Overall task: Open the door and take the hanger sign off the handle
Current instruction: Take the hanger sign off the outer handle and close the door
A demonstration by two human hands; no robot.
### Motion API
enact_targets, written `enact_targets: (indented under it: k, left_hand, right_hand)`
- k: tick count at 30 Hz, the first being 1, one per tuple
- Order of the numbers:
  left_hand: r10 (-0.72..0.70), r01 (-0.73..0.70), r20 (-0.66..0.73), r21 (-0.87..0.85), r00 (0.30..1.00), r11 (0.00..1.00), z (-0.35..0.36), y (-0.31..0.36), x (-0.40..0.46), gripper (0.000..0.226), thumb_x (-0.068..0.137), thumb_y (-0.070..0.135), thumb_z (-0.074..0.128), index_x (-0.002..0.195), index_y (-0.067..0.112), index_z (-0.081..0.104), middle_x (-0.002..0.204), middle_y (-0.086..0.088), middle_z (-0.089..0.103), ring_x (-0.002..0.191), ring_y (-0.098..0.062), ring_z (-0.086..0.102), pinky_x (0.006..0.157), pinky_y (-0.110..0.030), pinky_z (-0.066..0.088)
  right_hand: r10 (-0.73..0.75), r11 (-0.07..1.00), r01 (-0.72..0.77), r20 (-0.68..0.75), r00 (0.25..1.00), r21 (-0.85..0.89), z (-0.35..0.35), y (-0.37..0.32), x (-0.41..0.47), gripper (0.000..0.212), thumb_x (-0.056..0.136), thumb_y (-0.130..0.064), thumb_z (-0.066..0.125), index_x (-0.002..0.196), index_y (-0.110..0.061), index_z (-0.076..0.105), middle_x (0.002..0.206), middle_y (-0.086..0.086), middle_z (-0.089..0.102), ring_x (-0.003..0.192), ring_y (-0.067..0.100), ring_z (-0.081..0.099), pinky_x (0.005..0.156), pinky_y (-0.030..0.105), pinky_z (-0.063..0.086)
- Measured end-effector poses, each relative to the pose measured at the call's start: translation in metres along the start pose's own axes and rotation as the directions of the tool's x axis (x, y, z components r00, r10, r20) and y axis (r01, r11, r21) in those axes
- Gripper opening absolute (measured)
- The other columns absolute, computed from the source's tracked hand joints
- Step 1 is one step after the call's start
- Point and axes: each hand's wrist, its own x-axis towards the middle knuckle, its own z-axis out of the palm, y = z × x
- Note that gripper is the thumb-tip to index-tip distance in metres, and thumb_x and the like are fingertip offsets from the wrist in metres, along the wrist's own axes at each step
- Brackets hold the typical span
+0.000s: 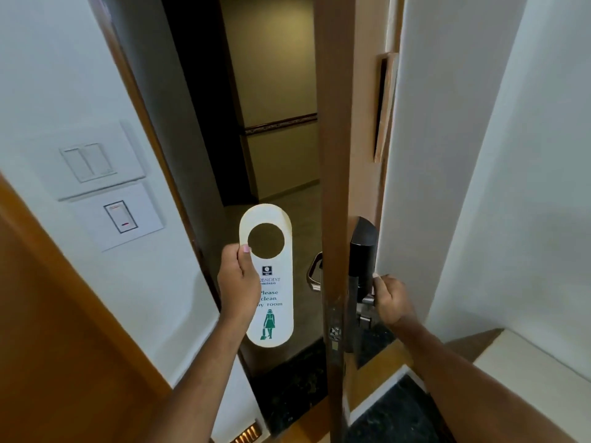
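Note:
The brown wooden door (334, 129) stands open, seen edge-on, with a dim corridor beyond. My left hand (238, 284) holds a white hanger sign (275, 314) upright in the doorway; it has a round hole at the top, green text "Please clean my room" and a green figure. The sign hangs free of both handles. The outer metal handle (314, 272) shows just left of the door edge, bare. My right hand (391, 298) grips the inner handle (367, 298) below a black lock plate (361, 251).
White wall on the left carries a switch panel (88, 161) and a key-card slot (121, 216). A wooden panel (64, 346) fills the lower left. White wall (479, 155) stands close behind the door on the right. Dark stone threshold (287, 388) lies below.

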Motion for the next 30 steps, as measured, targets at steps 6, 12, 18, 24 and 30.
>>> enact_targets:
  k: [6, 12, 18, 24, 30]
  left_hand:
    - [0.028, -0.027, -0.182, 0.005, 0.983, 1.000, -0.016, 0.007, -0.014, 0.005, 0.099, 0.043, 0.046, 0.095, 0.041, 0.050, 0.092, 0.017, 0.067, 0.079, 0.003, 0.070, 0.048, -0.012, 0.051]
    - [0.099, -0.059, -0.332, 0.128, 0.938, 0.990, -0.031, 0.013, -0.022, 0.013, 0.098, 0.043, 0.043, 0.101, 0.032, 0.049, 0.091, 0.012, 0.066, 0.072, -0.010, 0.071, 0.050, -0.013, 0.052]
    - [0.125, -0.052, -0.422, 0.179, 0.898, 0.982, -0.038, 0.015, -0.030, 0.026, 0.096, 0.048, 0.032, 0.101, 0.026, 0.046, 0.084, 0.016, 0.058, 0.076, 0.008, 0.063, 0.044, -0.007, 0.044]
    - [0.115, -0.041, -0.430, 0.176, 0.896, 0.983, -0.028, 0.008, -0.012, 0.020, 0.097, 0.044, 0.035, 0.102, 0.027, 0.045, 0.085, 0.020, 0.059, 0.078, 0.015, 0.062, 0.047, -0.003, 0.044]
    - [0.145, -0.065, -0.439, 0.192, 0.887, 0.979, -0.023, -0.011, 0.043, 0.006, 0.101, 0.035, 0.039, 0.102, 0.031, 0.043, 0.087, 0.026, 0.057, 0.080, 0.018, 0.061, 0.051, -0.001, 0.045]
  right_hand:
    - [-0.061, 0.994, 0.067, 0.061, 0.996, -0.092, 0.028, -0.023, 0.007, 0.054, 0.103, -0.046, 0.037, 0.064, -0.016, 0.059, 0.075, 0.012, 0.065, 0.069, 0.029, 0.064, 0.068, 0.045, 0.056]
    - [-0.194, 0.969, 0.214, 0.158, 0.968, -0.120, 0.058, -0.040, 0.019, 0.062, 0.104, -0.042, 0.035, 0.055, -0.014, 0.062, 0.055, 0.005, 0.064, 0.053, 0.021, 0.064, 0.054, 0.030, 0.048]
    - [-0.253, 0.899, 0.330, 0.274, 0.928, -0.287, 0.086, -0.068, 0.031, 0.073, 0.103, -0.049, 0.023, 0.070, -0.004, 0.070, 0.072, 0.017, 0.072, 0.071, 0.035, 0.069, 0.073, 0.044, 0.057]
    - [-0.227, 0.862, 0.357, 0.356, 0.907, -0.360, 0.123, -0.095, 0.046, 0.075, 0.104, -0.051, 0.018, 0.079, -0.003, 0.070, 0.080, 0.019, 0.073, 0.078, 0.037, 0.069, 0.068, 0.036, 0.048]
    - [-0.234, 0.849, 0.395, 0.420, 0.877, -0.351, 0.168, -0.108, 0.073, 0.075, 0.103, -0.051, 0.015, 0.070, -0.008, 0.066, 0.066, 0.008, 0.066, 0.064, 0.023, 0.065, 0.065, 0.034, 0.054]
